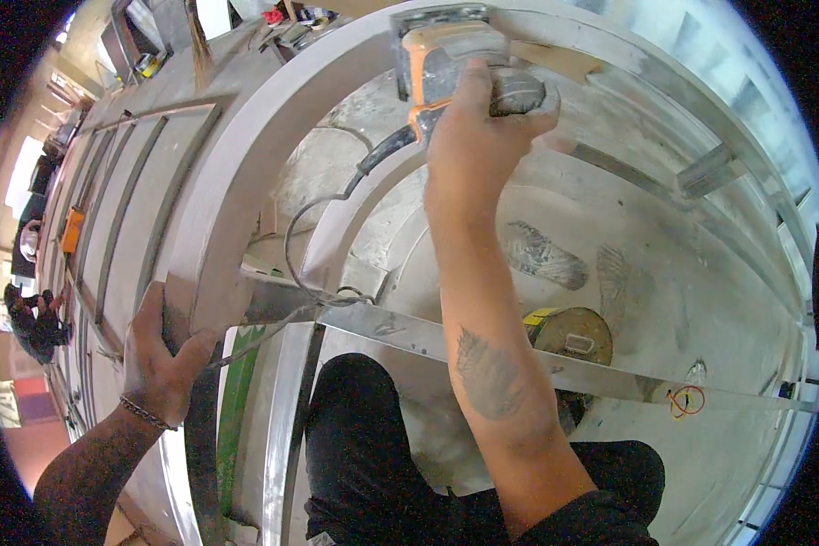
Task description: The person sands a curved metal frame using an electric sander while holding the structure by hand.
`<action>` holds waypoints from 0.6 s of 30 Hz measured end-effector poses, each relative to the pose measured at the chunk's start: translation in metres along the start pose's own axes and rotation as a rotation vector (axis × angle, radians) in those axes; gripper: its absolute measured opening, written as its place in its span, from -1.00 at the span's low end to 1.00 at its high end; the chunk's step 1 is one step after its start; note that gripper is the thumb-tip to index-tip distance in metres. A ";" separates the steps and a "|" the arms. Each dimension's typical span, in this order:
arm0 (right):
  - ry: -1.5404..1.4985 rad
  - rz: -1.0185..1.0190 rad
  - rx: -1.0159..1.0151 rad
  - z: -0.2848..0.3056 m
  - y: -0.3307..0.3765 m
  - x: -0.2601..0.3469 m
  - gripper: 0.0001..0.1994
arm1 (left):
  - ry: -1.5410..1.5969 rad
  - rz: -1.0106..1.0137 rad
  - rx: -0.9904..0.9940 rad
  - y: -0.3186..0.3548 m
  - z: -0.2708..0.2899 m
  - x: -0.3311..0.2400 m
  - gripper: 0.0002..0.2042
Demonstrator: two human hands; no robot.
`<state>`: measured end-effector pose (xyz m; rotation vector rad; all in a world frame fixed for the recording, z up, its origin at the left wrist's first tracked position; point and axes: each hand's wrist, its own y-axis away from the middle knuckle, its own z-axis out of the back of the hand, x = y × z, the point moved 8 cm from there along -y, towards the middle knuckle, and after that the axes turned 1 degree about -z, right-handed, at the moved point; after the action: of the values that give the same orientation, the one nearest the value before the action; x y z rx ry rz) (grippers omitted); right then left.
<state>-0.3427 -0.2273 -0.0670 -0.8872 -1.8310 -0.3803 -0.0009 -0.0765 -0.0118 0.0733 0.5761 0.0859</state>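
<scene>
Reaching up from lower right with right arm [478, 273] near straight and back of right hand [482, 126] showing. Holding orange-and-grey sander [435, 64] at top centre, against upper arc of pale curved frame [237, 173] — with grip wrapped round sander's dark end. Clasping frame's lower end at left with left hand [166, 355] — between thumb and fingers.

Right fingers [472, 89] hold an orange-and-grey sander [439, 71] on a pale curved frame [237, 164]; left fingers [149, 317] grip the frame.
</scene>
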 end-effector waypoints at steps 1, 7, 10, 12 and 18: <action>0.020 -0.001 0.011 -0.001 0.003 0.001 -0.25 | -0.001 -0.002 0.000 0.000 0.000 -0.001 -0.47; 0.042 0.025 0.013 0.001 -0.003 0.008 -0.25 | 0.036 -0.020 0.000 0.000 0.000 -0.003 -0.47; -0.021 0.038 0.017 0.001 -0.006 0.010 -0.25 | -0.021 -0.023 0.022 0.000 -0.001 -0.001 -0.48; -0.023 0.015 0.016 0.000 -0.002 0.009 -0.24 | -0.035 -0.096 -0.027 0.001 0.002 -0.005 -0.47; 0.035 0.004 0.030 -0.002 0.007 0.005 -0.22 | 0.075 -0.005 -0.008 -0.001 -0.004 0.008 -0.43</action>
<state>-0.3370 -0.2216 -0.0622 -0.8582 -1.7984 -0.3631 0.0038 -0.0763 -0.0191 0.0606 0.6508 0.0861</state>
